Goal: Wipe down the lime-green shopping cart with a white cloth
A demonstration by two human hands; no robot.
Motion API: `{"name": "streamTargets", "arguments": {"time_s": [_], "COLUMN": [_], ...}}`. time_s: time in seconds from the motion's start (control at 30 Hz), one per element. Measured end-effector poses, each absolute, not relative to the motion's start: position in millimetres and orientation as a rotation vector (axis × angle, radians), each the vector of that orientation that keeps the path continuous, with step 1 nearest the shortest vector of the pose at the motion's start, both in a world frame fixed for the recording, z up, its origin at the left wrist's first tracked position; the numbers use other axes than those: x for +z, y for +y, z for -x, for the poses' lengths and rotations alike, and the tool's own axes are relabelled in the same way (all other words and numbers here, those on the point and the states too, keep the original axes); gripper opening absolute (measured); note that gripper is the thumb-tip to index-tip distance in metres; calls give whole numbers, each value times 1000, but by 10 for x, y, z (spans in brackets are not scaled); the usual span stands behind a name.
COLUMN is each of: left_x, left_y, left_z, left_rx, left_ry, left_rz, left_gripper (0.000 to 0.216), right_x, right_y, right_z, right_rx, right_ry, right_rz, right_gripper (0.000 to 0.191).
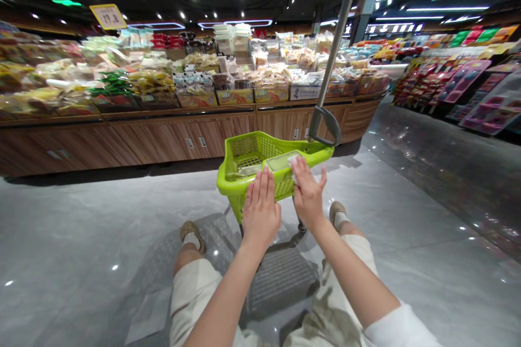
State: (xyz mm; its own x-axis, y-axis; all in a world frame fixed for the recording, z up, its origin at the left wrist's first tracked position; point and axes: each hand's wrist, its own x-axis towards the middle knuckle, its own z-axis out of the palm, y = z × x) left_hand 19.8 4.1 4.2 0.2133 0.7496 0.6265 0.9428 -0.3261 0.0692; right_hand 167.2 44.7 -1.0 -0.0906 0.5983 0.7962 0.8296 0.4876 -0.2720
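Observation:
A lime-green plastic shopping basket (240,187) on wheels stands on the floor in front of me, its grey pull handle (331,73) slanting up to the right. My left hand (260,209) lies flat against the basket's near wall, fingers stretched together. My right hand (307,190) reaches over the near rim with fingers spread, touching a clear plastic package (280,161) that rests at the top of the basket. A smaller pale item lies on the basket's floor. My knees and shoes show below.
A long curved wooden display counter (195,135) piled with packaged snacks runs across the back. A yellow price sign (108,16) hangs at upper left. Shelves of colourful goods (459,84) line the right aisle. The floor is glossy grey tile (81,244).

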Motion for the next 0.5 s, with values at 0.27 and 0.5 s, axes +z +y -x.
{"name": "streamTargets", "arguments": {"time_s": [0.27, 0.5], "left_x": [75, 72], "left_y": [23, 34], "left_z": [-160, -220], "left_rx": [-833, -830], "left_ry": [-1561, -1580], "left_rz": [2198, 2178], "left_gripper": [81, 80], "right_x": [-111, -175], "right_y": [497, 670], "right_z": [-1845, -2017], "right_rx": [-366, -384], "right_ry": [-1815, -1608], "right_rz": [1177, 1332], "right_gripper": [73, 75]}}
